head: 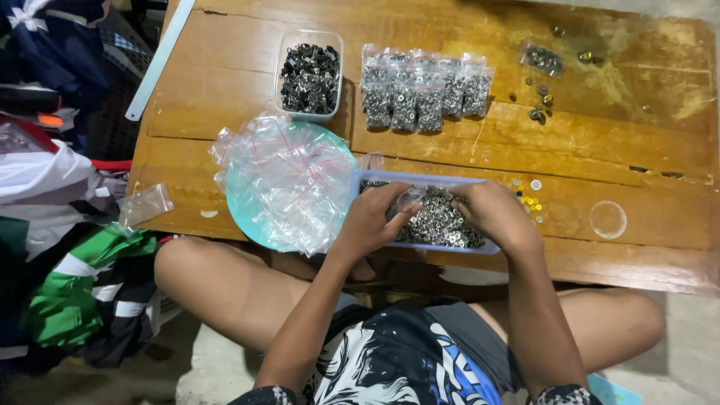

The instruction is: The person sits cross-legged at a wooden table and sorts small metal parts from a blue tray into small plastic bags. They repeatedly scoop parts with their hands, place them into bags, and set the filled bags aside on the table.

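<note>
On the worn wooden surface [225,90], a clear tub of dark metal parts [310,75] stands at 11 o'clock. Just right of it, at 12 o'clock, lies a row of filled clear bags [424,94]. Loose metal pieces [544,86] scatter at 1 o'clock. A metal ruler [159,60] crosses the surface's left edge at 10 o'clock. Heaped clothing [60,247] fills the floor at 8 o'clock.

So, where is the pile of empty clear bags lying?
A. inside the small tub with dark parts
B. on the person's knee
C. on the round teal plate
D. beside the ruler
C: the empty bags lie heaped on the teal plate, left of the tray.
</note>
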